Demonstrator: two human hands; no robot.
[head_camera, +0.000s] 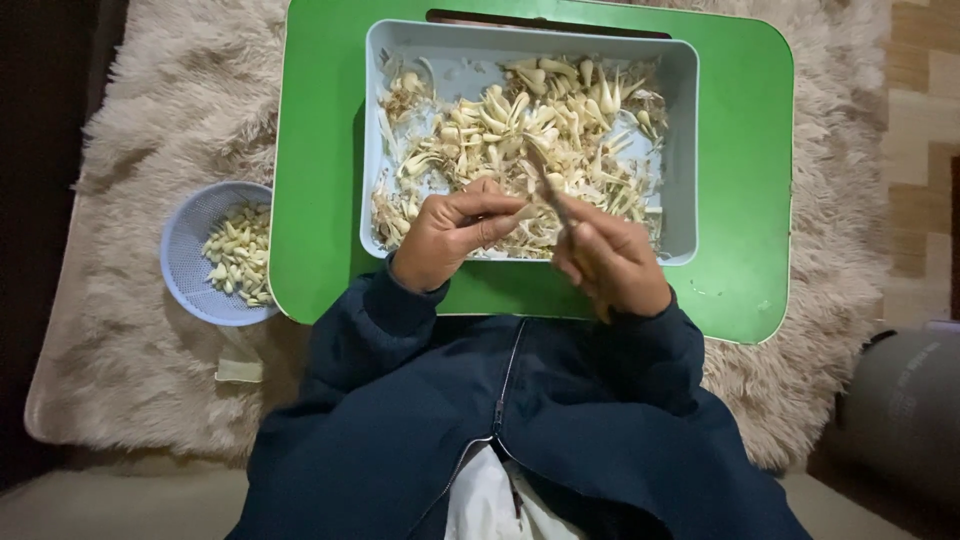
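My left hand (450, 235) pinches a pale garlic clove (522, 211) between thumb and fingers, just over the near edge of a light blue tray (683, 150). My right hand (615, 262) grips a small knife (552, 195) whose blade points up towards the clove. The tray holds a heap of garlic cloves and papery skins (520, 135). It sits on a green lap table (740, 200). Both hands are close together above the tray's front rim.
A blue perforated bowl (190, 250) with several peeled cloves (240, 255) rests on a shaggy beige rug (160, 120) to the left of the table. A grey cylinder (900, 410) stands at the lower right. My dark blue jacket fills the foreground.
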